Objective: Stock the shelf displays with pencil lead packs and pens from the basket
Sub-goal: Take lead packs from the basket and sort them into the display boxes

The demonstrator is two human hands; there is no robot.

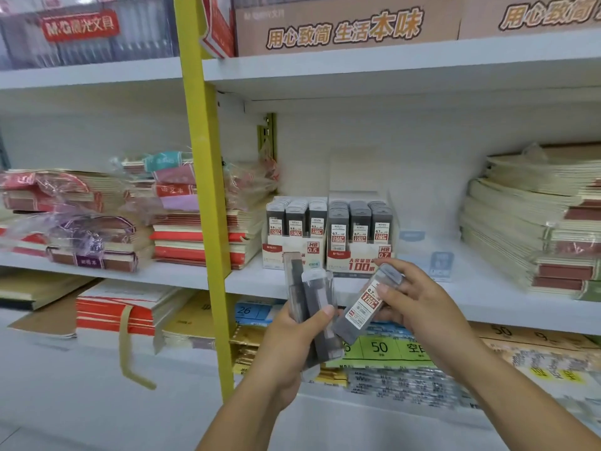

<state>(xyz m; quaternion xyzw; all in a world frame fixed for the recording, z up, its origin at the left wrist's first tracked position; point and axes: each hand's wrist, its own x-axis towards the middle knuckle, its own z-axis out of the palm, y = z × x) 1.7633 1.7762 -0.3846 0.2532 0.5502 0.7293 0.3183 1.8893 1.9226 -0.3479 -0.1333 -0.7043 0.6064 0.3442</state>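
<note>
Grey plastic with a red-and-white label reading 0.7 made up the pencil lead pack (364,309) that the right hand (416,297) pinched between thumb and fingers, tilted, just in front of the shelf (487,301). Close beside it the left hand (289,343) was curled round a small bundle of packs (313,307), its thumb pressed across their fronts. Their labels were turned away, so their grade could not be read.

Two slips looked likely. The bundle stood fanned and loosely stacked in one grip, so any shift of that thumb could have let a pack slide out and drop. The two grades also looked almost alike, so a pack set down without a glance at its label could have landed in the wrong box.

Straight behind the hands stood two card display boxes, touching side by side. The HB 0.5 display (276,255) on the left held three upright rows of packs, as did the HB 0.7 display (344,258) on the right, and both looked close to full, leaving little room at the front. Stacks of notebooks (536,222) lay to the right, more wrapped ones (195,229) to the left past a yellow upright (208,190). No basket was in view
</note>
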